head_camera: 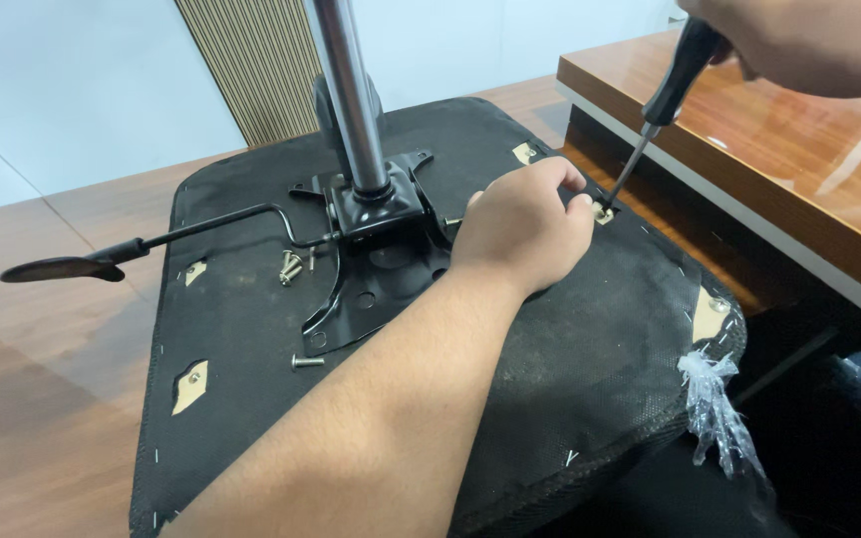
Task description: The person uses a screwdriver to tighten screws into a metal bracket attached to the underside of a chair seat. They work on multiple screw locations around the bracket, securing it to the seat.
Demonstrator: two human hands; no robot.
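A flat black lever paddle [62, 268] stuck out far left of the upturned black fabric chair seat [590, 379], loose silver bolts [291, 266] lying by the black metal mounting plate [376, 249]. Left hand [520, 234] was curled knuckles-up, fingertips pinching a small screw [602, 211] near the seat's edge. Right hand [809, 45] came from above, fist wrapped on the slanted black-handled screwdriver [665, 100], tip at that screw.
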